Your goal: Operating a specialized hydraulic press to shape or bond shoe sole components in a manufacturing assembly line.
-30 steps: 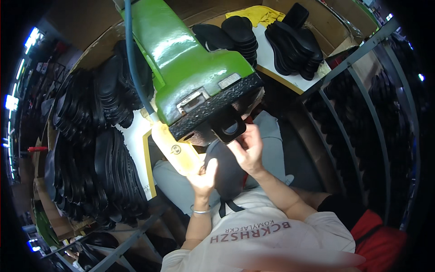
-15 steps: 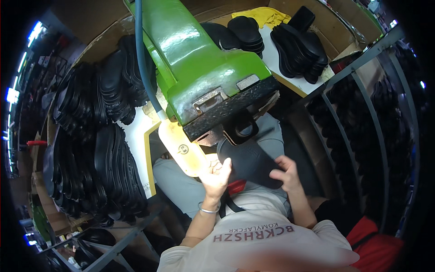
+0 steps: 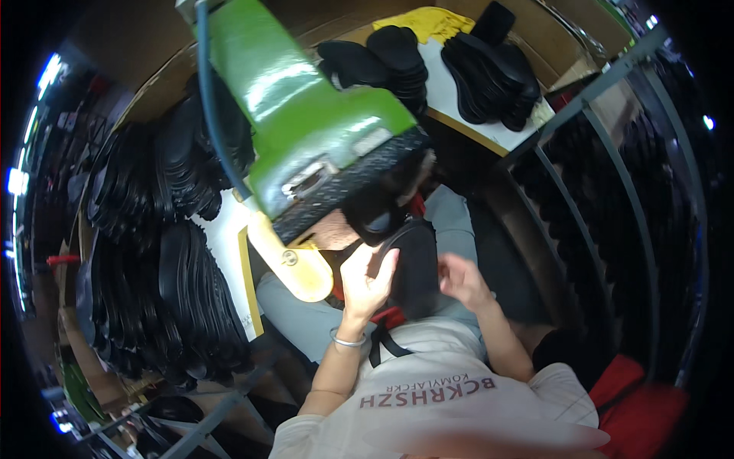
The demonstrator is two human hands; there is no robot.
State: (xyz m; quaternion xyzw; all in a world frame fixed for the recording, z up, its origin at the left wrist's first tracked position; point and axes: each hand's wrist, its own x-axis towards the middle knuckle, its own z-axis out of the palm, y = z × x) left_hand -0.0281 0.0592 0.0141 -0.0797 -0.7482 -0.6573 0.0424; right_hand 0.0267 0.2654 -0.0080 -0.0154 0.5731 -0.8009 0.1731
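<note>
A black shoe sole (image 3: 417,264) stands nearly upright in front of me, just under the working head of a green machine (image 3: 317,115). My left hand (image 3: 367,281) grips its left edge, thumb across the near face; the other fingers are partly hidden behind it. Close by the sole's right edge is my right hand (image 3: 464,283), somewhat blurred, its fingers loosely bent and apart with nothing seen in them. A dark round part (image 3: 376,222) of the machine sits directly above the sole's top end. Beside my left hand hangs a glowing yellow lamp (image 3: 306,277).
Stacks of black soles (image 3: 195,294) crowd the white board (image 3: 229,245) at left. More sole stacks (image 3: 489,80) lie on the far right board, near a yellow cloth (image 3: 424,23). A grey metal rack (image 3: 612,153) full of dark pieces borders my right side. A blue hose (image 3: 210,99) runs down the machine.
The sole has turned from slanting rightward to nearly upright. My right hand has come off its lower right corner and moved left. The machine appears shifted left in the view.
</note>
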